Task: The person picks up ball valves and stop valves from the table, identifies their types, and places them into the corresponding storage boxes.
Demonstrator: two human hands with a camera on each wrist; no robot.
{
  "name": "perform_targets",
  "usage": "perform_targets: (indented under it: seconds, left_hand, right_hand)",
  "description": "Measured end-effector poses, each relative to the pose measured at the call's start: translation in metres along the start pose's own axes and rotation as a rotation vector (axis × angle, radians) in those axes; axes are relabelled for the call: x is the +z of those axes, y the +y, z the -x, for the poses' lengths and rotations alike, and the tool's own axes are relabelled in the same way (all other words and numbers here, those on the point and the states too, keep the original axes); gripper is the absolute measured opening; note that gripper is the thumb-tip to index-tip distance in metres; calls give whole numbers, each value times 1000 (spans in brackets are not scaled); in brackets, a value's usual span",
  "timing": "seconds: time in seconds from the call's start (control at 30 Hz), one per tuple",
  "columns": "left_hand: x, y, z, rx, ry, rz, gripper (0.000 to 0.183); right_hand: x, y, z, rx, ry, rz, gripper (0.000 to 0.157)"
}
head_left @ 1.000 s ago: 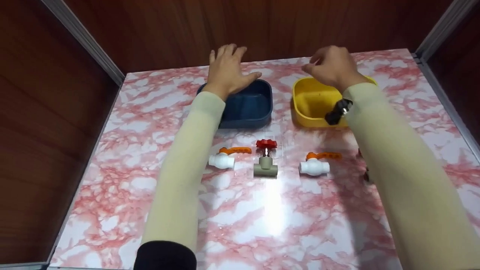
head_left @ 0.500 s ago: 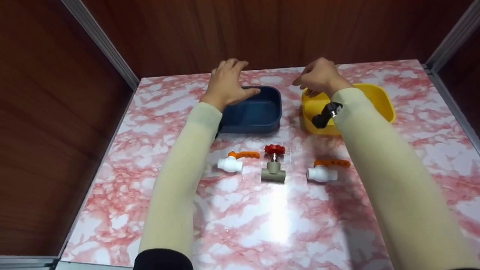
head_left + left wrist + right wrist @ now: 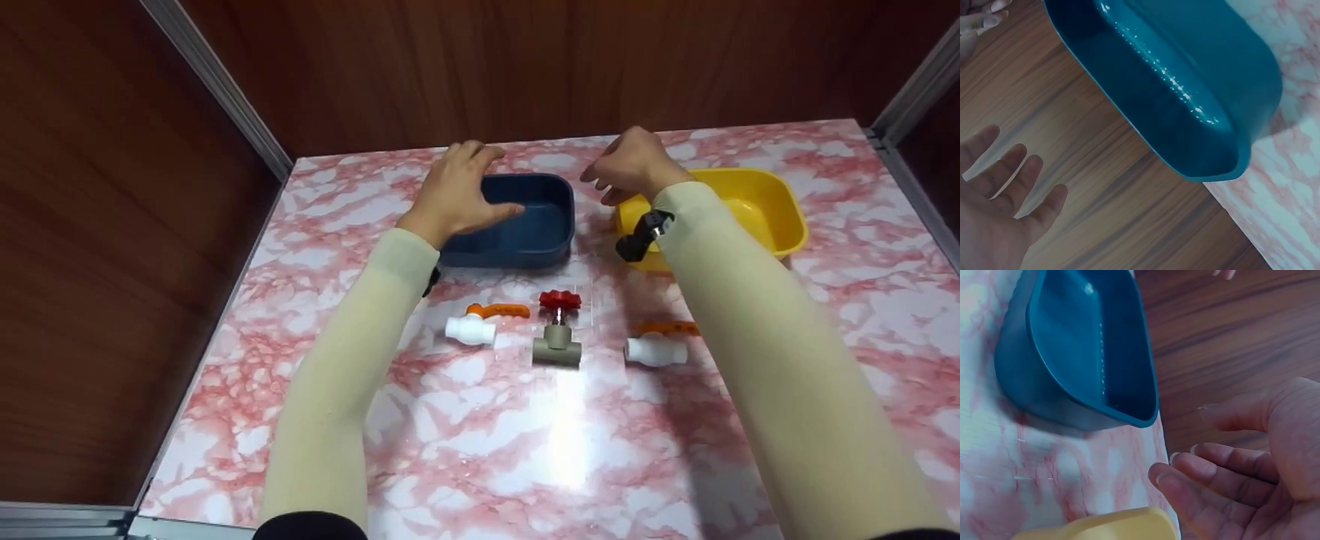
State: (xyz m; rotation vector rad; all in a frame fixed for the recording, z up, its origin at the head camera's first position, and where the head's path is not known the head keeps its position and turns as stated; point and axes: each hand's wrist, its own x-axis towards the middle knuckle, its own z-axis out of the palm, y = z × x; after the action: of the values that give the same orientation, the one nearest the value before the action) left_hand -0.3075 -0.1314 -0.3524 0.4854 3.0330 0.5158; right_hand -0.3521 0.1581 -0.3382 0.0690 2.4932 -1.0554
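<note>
My left hand (image 3: 454, 193) hovers over the left part of a dark blue bin (image 3: 551, 253), its fingers spread and holding nothing. In the left wrist view the blue bin (image 3: 1261, 95) appears apart from those fingers (image 3: 1027, 174). My right hand (image 3: 631, 163) hangs above the left end of a yellow bin (image 3: 796, 225), fingers loosely bent with nothing between them. The right wrist view has its fingers (image 3: 1224, 472) apart from the blue bin (image 3: 1033, 382), with the yellow bin's edge (image 3: 1129, 526) below. The visible parts of both bins' insides hold nothing.
In front of the bins lie a white ball valve (image 3: 470, 330) with an orange handle, a grey-green stop valve (image 3: 557, 345) with a red handwheel, and another white ball valve (image 3: 656, 350), partly behind my right sleeve. A brown wooden panel (image 3: 525, 75) stands behind the marbled table (image 3: 465, 450).
Both hands have come lower and nearer the bins. The right hand has shifted left, toward the blue bin. The head view has moved slightly; the bins and valves keep their places.
</note>
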Motion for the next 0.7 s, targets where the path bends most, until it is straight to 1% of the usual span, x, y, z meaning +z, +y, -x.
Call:
perform_targets:
  seconds: [0.13,0.27,0.4,0.53,0.7]
  left_hand:
    - [3,0,5,22,9,10,96]
    - [4,1,12,24,10,14,96]
    - [6,1,21,43,7,19,97]
    - [11,0,29,90,1,9,96]
    - [17,-4,40,126,2,3,96]
  right_hand:
    - [4,-2,-2,16,8,-12,60]
    - [10,0,-6,23,8,-36,58]
    - [17,1,-10,20,7,-58,57]
    - [25,2,-12,21,20,-68,56]
    - [35,-1,-15,37,48,-83,52]
